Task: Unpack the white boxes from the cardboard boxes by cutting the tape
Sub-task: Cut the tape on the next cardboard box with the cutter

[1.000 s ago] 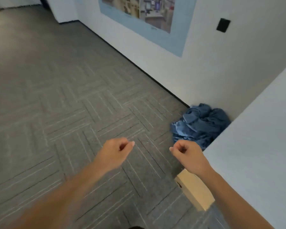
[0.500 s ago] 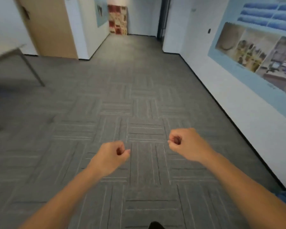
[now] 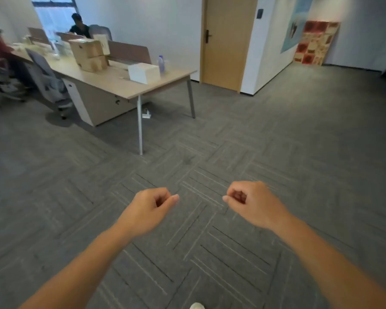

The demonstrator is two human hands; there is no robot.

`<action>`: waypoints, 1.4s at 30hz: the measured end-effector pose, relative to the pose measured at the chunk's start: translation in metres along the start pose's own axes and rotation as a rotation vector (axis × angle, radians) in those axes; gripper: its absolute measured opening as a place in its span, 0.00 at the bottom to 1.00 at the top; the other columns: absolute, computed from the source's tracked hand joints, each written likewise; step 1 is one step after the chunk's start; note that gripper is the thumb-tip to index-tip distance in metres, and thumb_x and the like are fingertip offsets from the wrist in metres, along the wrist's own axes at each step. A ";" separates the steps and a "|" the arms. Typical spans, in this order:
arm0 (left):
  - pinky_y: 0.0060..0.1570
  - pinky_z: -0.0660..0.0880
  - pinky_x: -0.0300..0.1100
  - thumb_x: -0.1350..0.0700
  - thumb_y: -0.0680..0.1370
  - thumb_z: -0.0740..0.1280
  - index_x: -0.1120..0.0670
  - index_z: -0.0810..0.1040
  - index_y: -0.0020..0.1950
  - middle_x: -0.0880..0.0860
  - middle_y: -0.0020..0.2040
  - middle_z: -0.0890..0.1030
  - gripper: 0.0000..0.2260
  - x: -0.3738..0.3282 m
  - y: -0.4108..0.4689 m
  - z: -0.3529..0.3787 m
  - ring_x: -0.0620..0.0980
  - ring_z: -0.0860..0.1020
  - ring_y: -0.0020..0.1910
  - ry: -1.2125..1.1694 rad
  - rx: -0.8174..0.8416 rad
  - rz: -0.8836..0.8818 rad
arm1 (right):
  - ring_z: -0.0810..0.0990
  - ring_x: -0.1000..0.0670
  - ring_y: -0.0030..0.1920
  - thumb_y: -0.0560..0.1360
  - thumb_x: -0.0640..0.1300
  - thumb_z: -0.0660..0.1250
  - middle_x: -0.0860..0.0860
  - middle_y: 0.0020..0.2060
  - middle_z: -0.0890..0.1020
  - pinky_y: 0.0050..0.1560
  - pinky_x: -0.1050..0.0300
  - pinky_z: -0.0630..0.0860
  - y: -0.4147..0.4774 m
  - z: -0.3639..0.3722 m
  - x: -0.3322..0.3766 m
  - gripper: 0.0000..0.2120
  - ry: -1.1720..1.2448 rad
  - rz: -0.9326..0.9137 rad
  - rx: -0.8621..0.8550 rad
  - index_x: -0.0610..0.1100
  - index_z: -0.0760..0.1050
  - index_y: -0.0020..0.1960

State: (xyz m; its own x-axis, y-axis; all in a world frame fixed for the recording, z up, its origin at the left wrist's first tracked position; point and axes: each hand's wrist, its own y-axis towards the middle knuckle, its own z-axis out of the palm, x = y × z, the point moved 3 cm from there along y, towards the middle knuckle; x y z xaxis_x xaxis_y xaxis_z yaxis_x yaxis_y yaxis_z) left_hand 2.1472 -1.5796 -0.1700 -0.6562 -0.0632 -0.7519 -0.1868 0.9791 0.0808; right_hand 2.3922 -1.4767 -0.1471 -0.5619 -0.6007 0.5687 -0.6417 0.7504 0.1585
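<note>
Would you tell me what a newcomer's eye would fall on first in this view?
First the two bare hands held out low in the foreground over the grey carpet, left hand and right hand, fingers curled and holding nothing. Next the stacked cardboard boxes on the wooden desk at upper left, with a white box nearer the desk's right end.

Quick tally: two cardboard boxes (image 3: 86,48) on the surface (image 3: 112,82) at 10 o'clock, plus one white box (image 3: 144,73) and one bottle (image 3: 161,63). Two people (image 3: 79,24) further out at 10. Office chairs (image 3: 46,79): two I can count for sure, the rest are too blurry. One door (image 3: 223,41) at 12, one red patterned panel (image 3: 315,42) at 1.
</note>
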 end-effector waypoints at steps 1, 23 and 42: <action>0.30 0.65 0.35 0.48 0.81 0.66 0.49 0.69 0.31 0.42 0.25 0.68 0.19 0.007 0.019 -0.014 0.42 0.67 0.26 0.024 -0.014 -0.019 | 0.74 0.55 0.30 0.77 0.48 0.69 0.54 0.27 0.76 0.31 0.67 0.69 0.029 0.004 -0.001 0.11 0.026 -0.017 0.000 0.47 0.76 0.37; 0.31 0.70 0.36 0.45 0.82 0.63 0.57 0.82 0.43 0.53 0.31 0.78 0.18 0.283 0.315 -0.295 0.43 0.72 0.26 0.138 -0.114 -0.185 | 0.72 0.57 0.28 0.77 0.43 0.67 0.55 0.28 0.77 0.32 0.60 0.71 0.558 0.173 0.118 0.07 0.106 -0.160 0.205 0.52 0.76 0.42; 0.29 0.64 0.36 0.51 0.85 0.54 0.56 0.67 0.36 0.49 0.29 0.69 0.19 0.499 0.622 -0.528 0.44 0.64 0.26 0.491 0.127 -0.203 | 0.72 0.57 0.28 0.80 0.48 0.65 0.48 0.32 0.80 0.32 0.62 0.70 0.979 0.322 0.162 0.09 0.313 -0.069 0.207 0.48 0.78 0.42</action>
State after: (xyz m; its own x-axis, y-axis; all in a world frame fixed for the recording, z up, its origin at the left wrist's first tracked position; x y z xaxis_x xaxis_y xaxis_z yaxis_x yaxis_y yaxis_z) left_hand 1.3170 -1.1041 -0.1496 -0.8860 -0.3070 -0.3476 -0.2761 0.9514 -0.1367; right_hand 1.5050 -0.9282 -0.1595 -0.3473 -0.5108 0.7864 -0.7823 0.6202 0.0573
